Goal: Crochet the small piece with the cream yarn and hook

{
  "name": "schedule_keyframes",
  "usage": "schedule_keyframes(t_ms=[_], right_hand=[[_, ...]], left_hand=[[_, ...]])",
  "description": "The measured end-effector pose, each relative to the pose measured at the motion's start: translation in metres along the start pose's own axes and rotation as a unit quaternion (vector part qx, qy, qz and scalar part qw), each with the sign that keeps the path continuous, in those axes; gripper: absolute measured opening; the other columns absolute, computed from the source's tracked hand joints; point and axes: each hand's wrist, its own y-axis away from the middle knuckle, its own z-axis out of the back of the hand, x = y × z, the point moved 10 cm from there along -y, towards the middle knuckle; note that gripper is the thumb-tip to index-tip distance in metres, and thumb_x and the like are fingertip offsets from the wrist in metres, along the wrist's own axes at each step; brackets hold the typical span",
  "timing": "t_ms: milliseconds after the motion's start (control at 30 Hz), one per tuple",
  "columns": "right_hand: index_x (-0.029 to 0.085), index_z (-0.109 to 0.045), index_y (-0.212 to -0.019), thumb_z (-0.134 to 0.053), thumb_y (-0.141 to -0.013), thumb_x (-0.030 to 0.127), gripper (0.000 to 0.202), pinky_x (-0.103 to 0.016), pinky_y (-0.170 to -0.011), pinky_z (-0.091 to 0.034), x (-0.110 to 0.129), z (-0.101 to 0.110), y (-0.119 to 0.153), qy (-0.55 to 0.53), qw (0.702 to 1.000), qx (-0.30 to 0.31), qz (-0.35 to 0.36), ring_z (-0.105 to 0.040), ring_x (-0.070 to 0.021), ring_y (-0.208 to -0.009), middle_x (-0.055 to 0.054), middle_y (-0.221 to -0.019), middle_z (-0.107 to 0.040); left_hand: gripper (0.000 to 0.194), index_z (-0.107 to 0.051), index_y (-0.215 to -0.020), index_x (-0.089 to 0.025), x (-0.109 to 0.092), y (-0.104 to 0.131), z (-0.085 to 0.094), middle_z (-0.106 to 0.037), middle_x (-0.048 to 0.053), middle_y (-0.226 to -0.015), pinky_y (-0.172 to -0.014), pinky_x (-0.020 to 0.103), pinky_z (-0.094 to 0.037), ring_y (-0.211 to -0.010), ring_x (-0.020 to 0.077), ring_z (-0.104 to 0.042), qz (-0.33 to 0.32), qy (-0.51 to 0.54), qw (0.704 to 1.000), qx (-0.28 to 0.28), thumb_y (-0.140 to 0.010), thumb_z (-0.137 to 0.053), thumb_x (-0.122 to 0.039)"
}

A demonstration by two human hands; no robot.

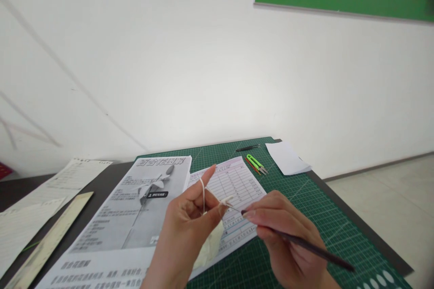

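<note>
A small piece of white yarn work (226,200) is pinched between the thumb and a finger of my left hand (193,219). A strand of white yarn (204,195) loops over the raised index finger of that hand. My right hand (288,235) grips a crochet hook (315,249) with a dark handle like a pen; its thin metal tip reaches the yarn work. Under my left hand, partly hidden, a pale yellowish-white yarn ball (212,246) rests on the printed table sheet (233,185).
A green cutting mat (325,212) carries green snips (255,162), a dark pen-like tool (247,148) and a folded white paper (286,157). Left of my hands lie a printed flower sheet (118,216), a ruler (54,235) and handwritten pages (69,183). A white wall (169,54) stands behind.
</note>
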Motion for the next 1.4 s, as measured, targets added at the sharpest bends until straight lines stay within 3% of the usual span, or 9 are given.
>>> schedule_keyframes(t_ms=[200, 400, 567, 700, 800, 933, 1100, 1233, 1400], right_hand=[[0.021, -0.066, -0.098, -0.052, -0.091, 0.017, 0.016, -0.03, -0.059, -0.043, -0.021, 0.012, 0.002, -0.1, 0.989, -0.052, -0.091, -0.054, -0.017, -0.071, -0.004, -0.079, -0.062], [0.021, -0.068, -0.092, -0.055, -0.091, 0.026, 0.014, -0.03, -0.058, -0.04, -0.026, 0.012, 0.002, -0.131, 0.984, -0.025, -0.122, -0.054, -0.0174, -0.069, -0.004, -0.077, -0.062], [0.022, -0.071, -0.086, -0.058, -0.09, 0.03, 0.016, -0.029, -0.057, -0.041, -0.035, 0.017, 0.002, -0.196, 0.967, -0.061, -0.154, -0.055, -0.0164, -0.067, -0.003, -0.072, -0.062], [0.02, -0.072, -0.079, -0.062, -0.088, 0.03, 0.017, -0.023, -0.052, -0.043, -0.061, 0.012, 0.004, -0.278, 0.922, -0.102, -0.25, -0.057, -0.0106, -0.056, 0.0, -0.063, -0.063], [0.017, -0.073, -0.072, -0.067, -0.083, 0.032, 0.019, -0.017, -0.045, -0.045, -0.082, 0.001, 0.011, -0.341, 0.865, -0.127, -0.346, -0.056, -0.0067, -0.043, 0.002, -0.051, -0.061], [0.014, -0.073, -0.069, -0.076, -0.074, 0.031, 0.018, -0.013, -0.039, -0.048, -0.092, -0.011, 0.019, -0.387, 0.813, -0.149, -0.408, -0.056, -0.006, -0.037, 0.002, -0.047, -0.063], [0.012, -0.075, -0.07, -0.08, -0.069, 0.028, 0.017, -0.012, -0.039, -0.05, -0.092, -0.018, 0.022, -0.401, 0.794, -0.167, -0.425, -0.059, -0.0067, -0.037, 0.0, -0.049, -0.067], [0.012, -0.074, -0.066, -0.083, -0.064, 0.03, 0.019, -0.012, -0.036, -0.049, -0.095, -0.02, 0.024, -0.404, 0.78, -0.187, -0.44, -0.056, -0.0062, -0.034, 0.001, -0.045, -0.065], [0.012, -0.075, -0.068, -0.083, -0.064, 0.029, 0.019, -0.013, -0.037, -0.052, -0.097, -0.025, 0.025, -0.426, 0.767, -0.184, -0.444, -0.056, -0.0056, -0.034, 0.002, -0.046, -0.065]], left_hand=[[0.054, -0.071, -0.113, -0.02, -0.007, 0.005, -0.007, -0.057, -0.003, -0.057, -0.054, 0.024, -0.038, -0.054, 0.0119, -0.051, 0.007, -0.049, 0.999, 0.013, -0.06, -0.081, -0.018], [0.007, -0.075, -0.065, -0.017, -0.004, 0.004, -0.018, -0.054, -0.002, -0.054, -0.048, 0.024, -0.035, -0.046, 0.0103, -0.047, 0.021, -0.117, 0.988, 0.094, -0.059, -0.079, -0.016], [0.009, -0.072, -0.061, -0.019, 0.008, 0.006, -0.025, -0.053, -0.004, -0.053, -0.049, 0.024, -0.037, -0.047, 0.0113, -0.05, 0.074, -0.108, 0.98, 0.153, -0.057, -0.079, -0.015], [0.014, -0.066, -0.05, -0.02, -0.002, 0.005, -0.022, -0.058, 0.001, -0.051, -0.072, 0.033, -0.045, -0.084, 0.0292, -0.066, 0.028, -0.122, 0.986, 0.109, -0.058, -0.077, -0.015], [0.019, -0.063, -0.046, -0.021, -0.009, 0.005, -0.02, -0.066, 0.006, -0.056, -0.09, 0.038, -0.04, -0.118, 0.0348, -0.053, -0.008, -0.111, 0.991, 0.071, -0.057, -0.077, -0.015], [0.016, -0.066, -0.05, -0.021, -0.006, 0.005, -0.017, -0.065, 0.002, -0.058, -0.094, 0.036, -0.039, -0.109, 0.0295, -0.058, -0.017, -0.068, 0.997, 0.043, -0.059, -0.078, -0.015], [0.026, -0.077, -0.088, -0.022, -0.005, 0.007, -0.01, -0.063, 0.0, -0.062, -0.08, 0.036, -0.048, -0.082, 0.0255, -0.065, -0.039, -0.04, 0.998, -0.005, -0.062, -0.08, -0.02], [0.027, -0.078, -0.093, -0.023, -0.024, 0.014, -0.002, -0.064, 0.003, -0.066, -0.076, 0.033, -0.05, -0.086, 0.0266, -0.062, -0.132, -0.136, 0.98, -0.065, -0.066, -0.077, -0.025], [0.035, -0.076, -0.102, -0.031, -0.05, 0.026, -0.013, -0.067, 0.002, -0.084, -0.069, 0.025, -0.046, -0.075, 0.0171, -0.058, -0.282, -0.191, 0.938, -0.062, -0.073, -0.07, -0.013]])
